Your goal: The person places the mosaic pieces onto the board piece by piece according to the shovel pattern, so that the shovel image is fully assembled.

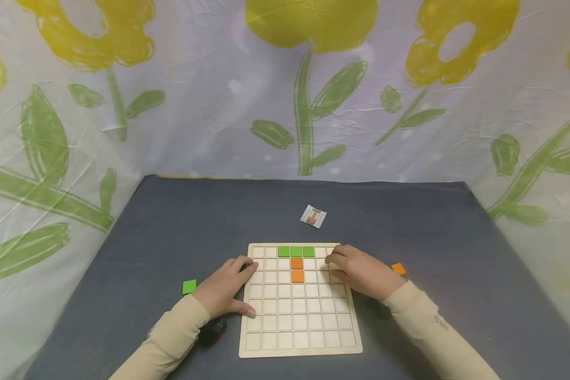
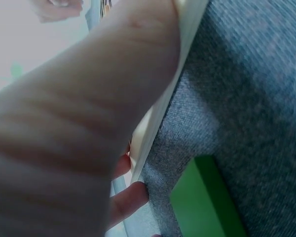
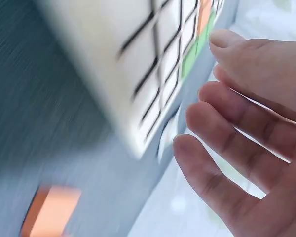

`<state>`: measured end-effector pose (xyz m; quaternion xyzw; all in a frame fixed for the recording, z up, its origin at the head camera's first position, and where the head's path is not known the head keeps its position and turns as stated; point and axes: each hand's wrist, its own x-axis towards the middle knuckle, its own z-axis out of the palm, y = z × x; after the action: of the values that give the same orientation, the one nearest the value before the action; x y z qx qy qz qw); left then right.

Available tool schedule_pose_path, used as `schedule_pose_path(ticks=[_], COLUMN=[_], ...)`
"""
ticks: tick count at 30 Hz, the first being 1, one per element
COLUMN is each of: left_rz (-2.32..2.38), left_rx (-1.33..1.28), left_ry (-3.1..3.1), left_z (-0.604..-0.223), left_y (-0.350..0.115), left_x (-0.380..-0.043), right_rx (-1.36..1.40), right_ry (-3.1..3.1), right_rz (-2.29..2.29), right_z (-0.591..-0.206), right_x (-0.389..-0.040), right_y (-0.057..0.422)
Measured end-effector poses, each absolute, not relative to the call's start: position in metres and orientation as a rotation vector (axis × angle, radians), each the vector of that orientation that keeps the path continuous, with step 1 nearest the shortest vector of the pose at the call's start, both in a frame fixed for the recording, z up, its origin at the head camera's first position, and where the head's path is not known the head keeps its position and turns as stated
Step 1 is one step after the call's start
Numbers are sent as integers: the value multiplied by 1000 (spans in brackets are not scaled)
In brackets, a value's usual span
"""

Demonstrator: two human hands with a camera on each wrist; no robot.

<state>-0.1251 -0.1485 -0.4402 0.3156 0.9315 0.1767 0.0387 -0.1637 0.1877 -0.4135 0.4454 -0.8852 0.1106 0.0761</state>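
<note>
A light wooden grid board lies flat on the table. Three green square tiles sit side by side in its far row, with two orange tiles in a column below the middle one. My left hand rests against the board's left edge, thumb and fingers spread apart. Over the board's far right part is my right hand, its fingers loosely bent; the right wrist view shows nothing between these fingers. A loose green tile lies left of the left hand. A loose orange tile lies right of the board.
Beyond the board lies a small printed card with a grid pattern. A dark object, partly hidden, is beneath the left wrist. Dark grey cloth covers the table, and a flower-printed curtain hangs behind it.
</note>
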Motion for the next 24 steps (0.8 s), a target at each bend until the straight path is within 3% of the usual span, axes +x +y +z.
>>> schedule_pose_path(ticks=[13,24], left_rz=[529,512], left_rx=[934,981], left_ry=[2840,2880], left_z=[-432,-440], left_y=[-147,-149], left_x=[-128,-128], right_rx=[1050,654], right_ry=[-2867,-3080], right_rz=[302,354], right_z=[-411,-424], right_x=[-159,-159], right_y=[278,304])
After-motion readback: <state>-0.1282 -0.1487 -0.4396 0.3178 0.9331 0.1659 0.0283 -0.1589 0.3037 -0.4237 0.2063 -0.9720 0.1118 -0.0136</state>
